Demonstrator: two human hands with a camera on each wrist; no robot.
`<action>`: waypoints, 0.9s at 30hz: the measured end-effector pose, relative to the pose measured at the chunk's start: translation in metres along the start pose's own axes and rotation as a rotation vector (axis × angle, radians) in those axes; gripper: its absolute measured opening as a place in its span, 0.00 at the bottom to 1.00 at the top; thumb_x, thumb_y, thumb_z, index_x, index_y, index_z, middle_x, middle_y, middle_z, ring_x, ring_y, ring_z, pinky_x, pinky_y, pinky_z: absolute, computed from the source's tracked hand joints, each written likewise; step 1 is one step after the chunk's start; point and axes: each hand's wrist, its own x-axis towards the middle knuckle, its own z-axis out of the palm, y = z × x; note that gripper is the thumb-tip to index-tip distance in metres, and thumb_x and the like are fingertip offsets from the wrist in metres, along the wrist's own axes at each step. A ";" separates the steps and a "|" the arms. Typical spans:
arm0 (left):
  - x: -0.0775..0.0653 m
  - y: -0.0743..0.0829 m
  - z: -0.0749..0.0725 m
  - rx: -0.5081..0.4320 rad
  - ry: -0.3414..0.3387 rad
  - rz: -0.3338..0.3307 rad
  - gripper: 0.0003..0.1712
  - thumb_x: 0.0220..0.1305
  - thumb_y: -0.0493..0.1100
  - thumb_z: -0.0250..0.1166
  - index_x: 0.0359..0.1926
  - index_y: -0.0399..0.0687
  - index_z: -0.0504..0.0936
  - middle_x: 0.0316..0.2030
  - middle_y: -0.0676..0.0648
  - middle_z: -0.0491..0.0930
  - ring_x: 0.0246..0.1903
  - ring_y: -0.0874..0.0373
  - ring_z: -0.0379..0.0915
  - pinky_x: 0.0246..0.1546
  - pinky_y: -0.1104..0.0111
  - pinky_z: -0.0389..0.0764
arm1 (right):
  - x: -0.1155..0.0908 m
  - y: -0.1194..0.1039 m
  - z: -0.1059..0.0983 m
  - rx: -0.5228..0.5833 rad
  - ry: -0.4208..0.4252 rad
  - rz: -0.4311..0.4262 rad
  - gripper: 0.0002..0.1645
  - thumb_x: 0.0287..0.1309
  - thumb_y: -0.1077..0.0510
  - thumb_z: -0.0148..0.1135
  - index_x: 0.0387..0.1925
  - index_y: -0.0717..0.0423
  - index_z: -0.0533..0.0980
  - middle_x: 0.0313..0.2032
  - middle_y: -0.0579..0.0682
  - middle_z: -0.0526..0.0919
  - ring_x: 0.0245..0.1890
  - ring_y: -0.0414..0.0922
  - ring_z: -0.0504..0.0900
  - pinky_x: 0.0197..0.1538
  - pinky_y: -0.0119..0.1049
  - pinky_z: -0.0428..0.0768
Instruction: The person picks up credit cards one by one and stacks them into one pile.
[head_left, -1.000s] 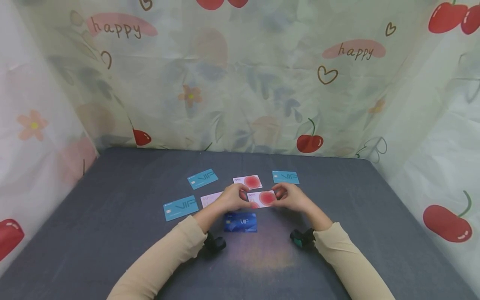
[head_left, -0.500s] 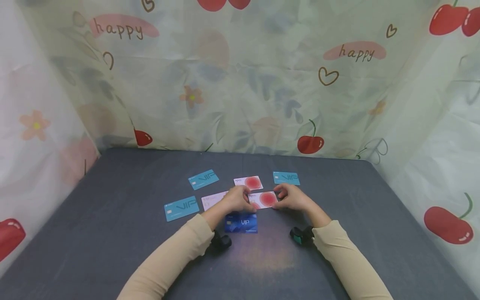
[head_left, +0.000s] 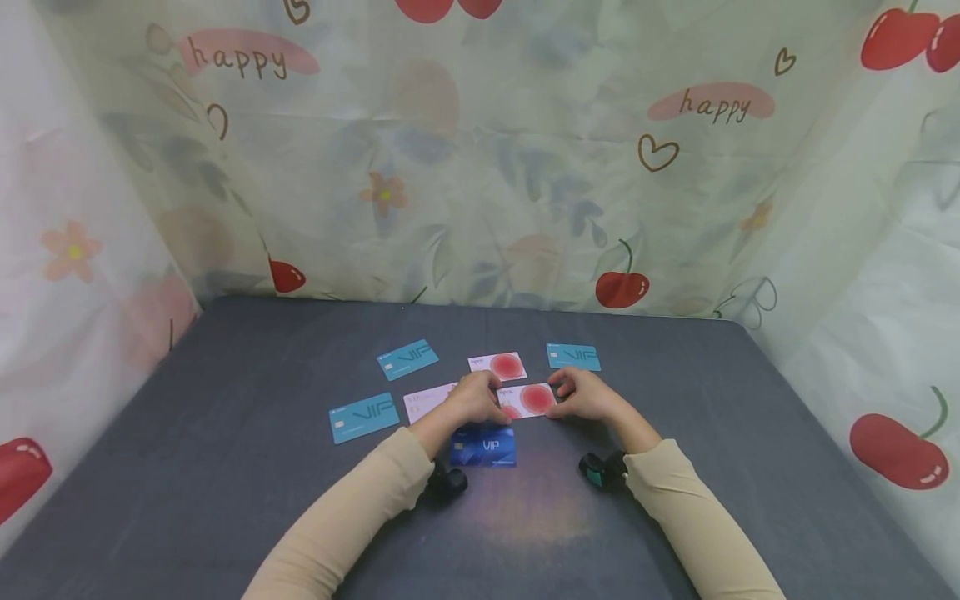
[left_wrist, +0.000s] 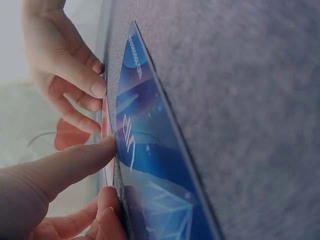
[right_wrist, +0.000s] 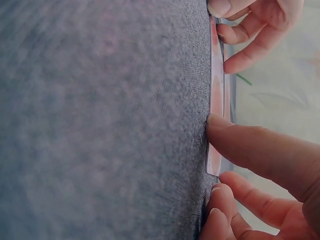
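A white card with red circles (head_left: 537,400) lies on the dark tabletop between the two hands. At its left end the left hand (head_left: 476,397) has bent fingers round the card, thumb along the near edge. The right hand (head_left: 587,394) holds the right end, thumb at the near corner, index finger at the far one. In the right wrist view the card (right_wrist: 217,95) looks flat on the cloth, with the right thumb on its edge. Just in front lies a blue VIP card (head_left: 483,447), large in the left wrist view. A matching red-circle card (head_left: 506,365) sits behind.
A pale pink VIP card (head_left: 423,402) is partly covered by the left hand. Teal VIP cards lie at left (head_left: 364,418), back left (head_left: 408,360) and back right (head_left: 573,357). A printed curtain (head_left: 480,167) encloses the table's back and sides.
The left forearm and wrist have shifted a little right, covering less of the pale pink card. Both thumbs have drawn back slightly towards the red-circle card's edges; the card itself has barely moved.
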 end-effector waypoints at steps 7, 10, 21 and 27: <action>0.001 0.002 -0.001 0.008 -0.006 -0.016 0.30 0.37 0.41 0.77 0.45 0.37 0.77 0.33 0.42 0.79 0.34 0.53 0.70 0.38 0.66 0.72 | 0.000 0.000 0.000 0.008 -0.006 0.004 0.31 0.45 0.57 0.71 0.52 0.62 0.71 0.41 0.59 0.77 0.40 0.49 0.74 0.42 0.38 0.77; 0.001 0.002 -0.001 0.011 -0.008 -0.019 0.29 0.38 0.41 0.77 0.44 0.38 0.78 0.33 0.43 0.79 0.33 0.53 0.70 0.38 0.67 0.72 | 0.000 0.000 0.000 0.014 -0.011 0.016 0.31 0.45 0.57 0.71 0.52 0.61 0.71 0.41 0.59 0.77 0.39 0.49 0.74 0.42 0.38 0.77; 0.002 0.004 0.000 -0.010 -0.007 -0.042 0.28 0.38 0.40 0.77 0.43 0.38 0.77 0.33 0.42 0.80 0.31 0.54 0.71 0.35 0.68 0.72 | 0.000 0.001 0.000 0.034 -0.011 -0.005 0.32 0.44 0.58 0.71 0.51 0.63 0.70 0.39 0.59 0.77 0.37 0.47 0.74 0.39 0.35 0.77; 0.002 0.004 0.001 -0.025 -0.006 -0.045 0.28 0.38 0.39 0.76 0.43 0.39 0.75 0.33 0.43 0.80 0.31 0.55 0.71 0.35 0.68 0.72 | -0.001 -0.001 0.001 0.050 -0.004 -0.001 0.31 0.43 0.59 0.71 0.50 0.63 0.69 0.37 0.57 0.77 0.35 0.46 0.74 0.37 0.33 0.76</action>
